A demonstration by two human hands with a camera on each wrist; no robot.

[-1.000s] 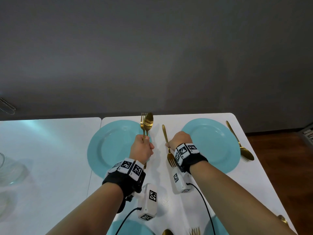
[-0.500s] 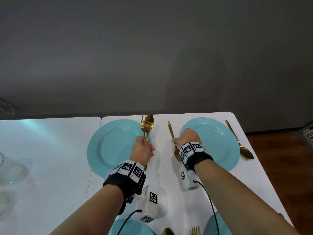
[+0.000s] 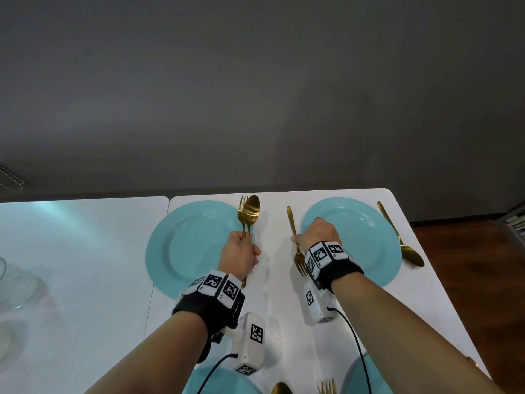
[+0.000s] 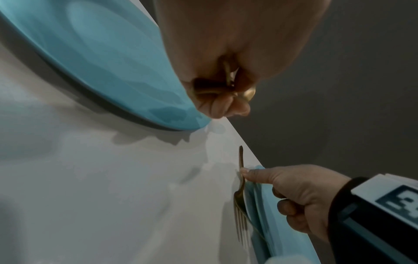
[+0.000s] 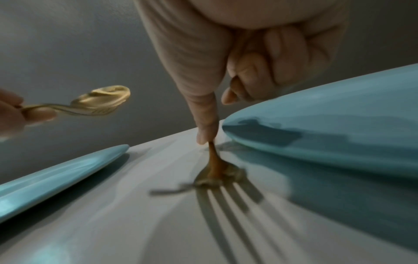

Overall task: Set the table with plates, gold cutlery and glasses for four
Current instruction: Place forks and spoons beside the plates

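The left hand is clenched round the handles of a gold fork and spoon, holding them upright above the right rim of the far-left plate. The right hand has its forefinger stretched out, pressing the handle of a gold fork that lies flat on the white bench just left of the far-right plate; its other fingers are curled and hold nothing. A gold spoon lies right of that plate.
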